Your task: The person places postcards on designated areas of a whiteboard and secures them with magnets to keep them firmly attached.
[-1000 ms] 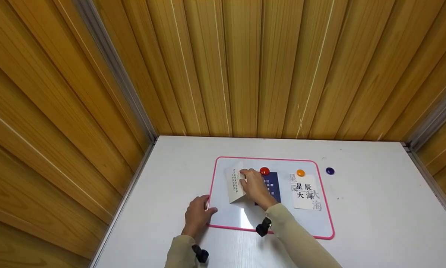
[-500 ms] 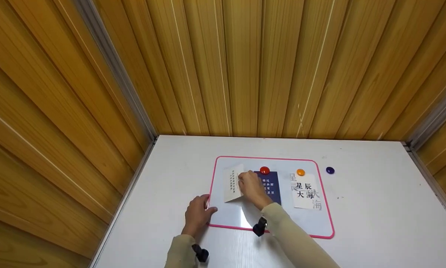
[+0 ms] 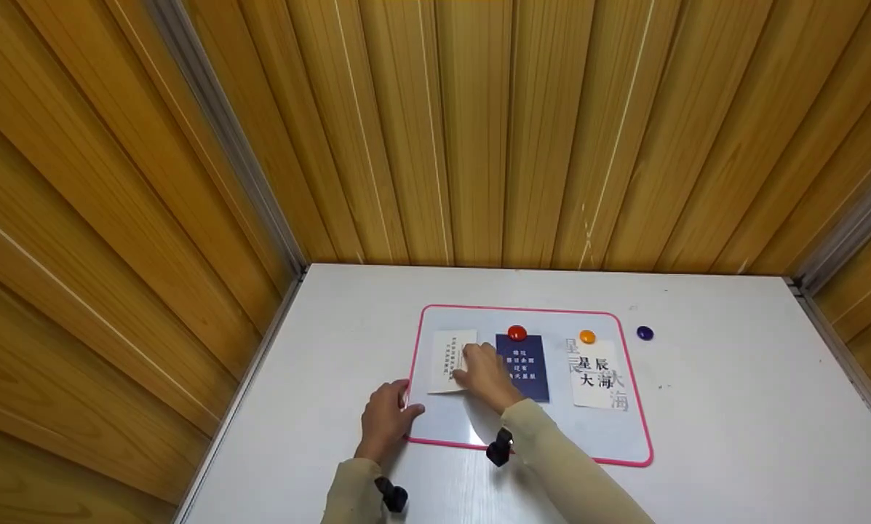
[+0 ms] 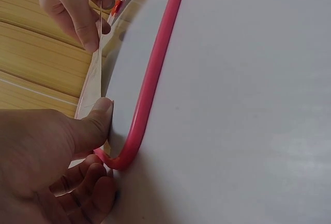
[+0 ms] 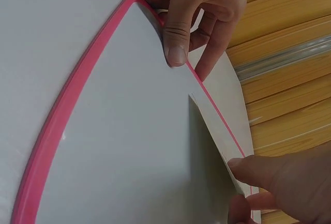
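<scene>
A white magnetic whiteboard (image 3: 442, 418) with a pink rim lies on the table. My left hand (image 3: 386, 418) grips its left edge near the front corner, thumb on top and fingers curled at the rim, as the left wrist view shows. Over the board's left part, my right hand (image 3: 490, 377) pinches the right edge of a cream card (image 3: 444, 362) printed with columns of small characters. That card is slightly raised and casts a shadow in the right wrist view. Just right of it lies a dark blue card (image 3: 533, 389), with a round red magnet (image 3: 517, 332) at its top edge.
A white card (image 3: 588, 393) with large black characters sits at the board's right, an orange magnet (image 3: 587, 337) at its top. Off the board, a dark purple magnet (image 3: 645, 333) lies on the white table (image 3: 733, 407). Wood-look panels (image 3: 479, 145) rise behind.
My right hand has moved slightly left and toward the front with the cream card, which now lies flatter and straighter. More of the blue card shows. The left hand stays on the board's edge.
</scene>
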Available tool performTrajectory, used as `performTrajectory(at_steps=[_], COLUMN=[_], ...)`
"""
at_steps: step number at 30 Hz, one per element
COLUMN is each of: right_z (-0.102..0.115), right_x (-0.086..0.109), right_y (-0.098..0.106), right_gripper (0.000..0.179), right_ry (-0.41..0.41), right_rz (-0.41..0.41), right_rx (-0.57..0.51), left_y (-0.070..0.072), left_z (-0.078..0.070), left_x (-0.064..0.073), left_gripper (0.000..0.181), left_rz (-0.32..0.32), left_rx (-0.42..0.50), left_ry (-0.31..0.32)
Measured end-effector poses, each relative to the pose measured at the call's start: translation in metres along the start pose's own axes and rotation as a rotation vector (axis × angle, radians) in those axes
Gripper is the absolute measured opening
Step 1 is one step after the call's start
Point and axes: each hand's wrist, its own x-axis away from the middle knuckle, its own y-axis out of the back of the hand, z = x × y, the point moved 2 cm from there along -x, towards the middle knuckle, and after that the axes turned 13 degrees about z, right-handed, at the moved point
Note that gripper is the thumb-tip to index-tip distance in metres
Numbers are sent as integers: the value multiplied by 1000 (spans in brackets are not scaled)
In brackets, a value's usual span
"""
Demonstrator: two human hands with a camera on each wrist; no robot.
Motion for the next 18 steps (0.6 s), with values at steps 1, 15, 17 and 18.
performTrajectory(at_steps=[1, 15, 17, 18], right_z=[0, 4, 5, 6], right_x=[0, -1, 0, 0], right_y=[-1, -9, -9, -9], right_gripper=[25, 24, 24, 24], right_ry=[-2, -32, -35, -40], right_rz=[-1, 28, 34, 39], right_rx=[3, 23, 23, 25], left_y=[0, 1, 1, 1], left_z=[0, 1, 0, 0], left_x=[0, 0, 0, 0], left_gripper=[55, 54, 54, 54], left_rz=[0, 9, 8, 8], left_rx=[4, 14, 19, 21], left_ry=[-4, -10, -6, -4])
